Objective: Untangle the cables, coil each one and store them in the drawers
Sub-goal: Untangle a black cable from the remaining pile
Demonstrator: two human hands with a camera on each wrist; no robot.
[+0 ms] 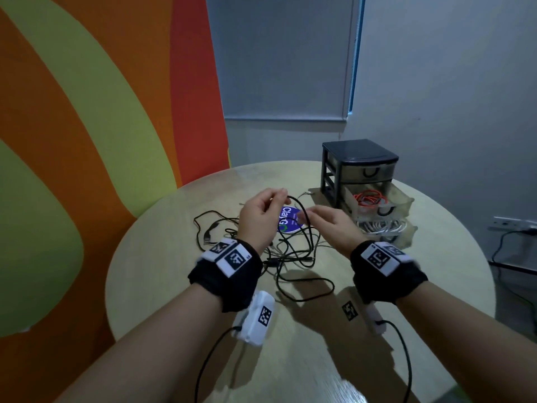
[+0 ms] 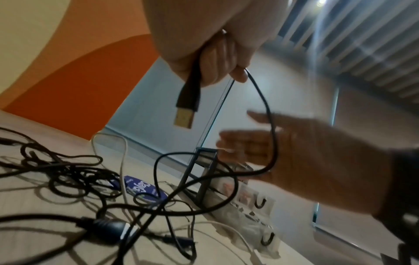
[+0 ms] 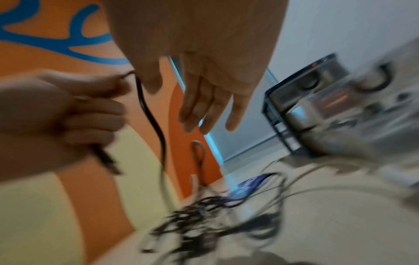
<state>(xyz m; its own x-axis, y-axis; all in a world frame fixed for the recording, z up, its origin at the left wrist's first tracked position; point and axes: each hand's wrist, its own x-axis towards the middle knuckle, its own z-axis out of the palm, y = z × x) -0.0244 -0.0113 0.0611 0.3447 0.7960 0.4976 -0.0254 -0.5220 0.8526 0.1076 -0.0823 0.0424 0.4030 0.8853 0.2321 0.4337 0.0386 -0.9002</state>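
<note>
Two drawers of the drawer unit (image 1: 360, 167) already carry cables: the middle drawer (image 1: 377, 199) stands pulled out with a coiled red cable (image 1: 370, 198) in it, and the lowest drawer (image 1: 383, 228) holds a white cable (image 1: 377, 226); the top drawer (image 1: 367, 170) is closed, and its contents cannot be read through the tinted front. Several black cables remain in a tangle (image 1: 279, 251) on the counter (image 1: 319, 359), in front of the unit, with at least one thin pale lead (image 2: 123, 161) among them. One black cable (image 1: 302, 216) is being worked free: the left hand (image 1: 263, 216) holds it raised above the tangle, fingers curled round the strand just behind its gold USB plug (image 2: 184, 118), which hangs down from the fist. From there the strand loops down past the right hand (image 1: 331, 225) into the heap. The right hand is spread, fingers straight and slightly apart, close to the loop; contact with the strand cannot be confirmed, as the right wrist view is blurred. Judged from this state, roughly half the work remains: this cable is not yet separated or coiled, and the rest of the tangle is untouched. Legible writing: a round blue sticker (image 1: 290, 219) on the counter, under the raised loop, reads "ClayGo"; its smaller print is illegible. Square coded markers sit on both wristbands and on the counter.
</note>
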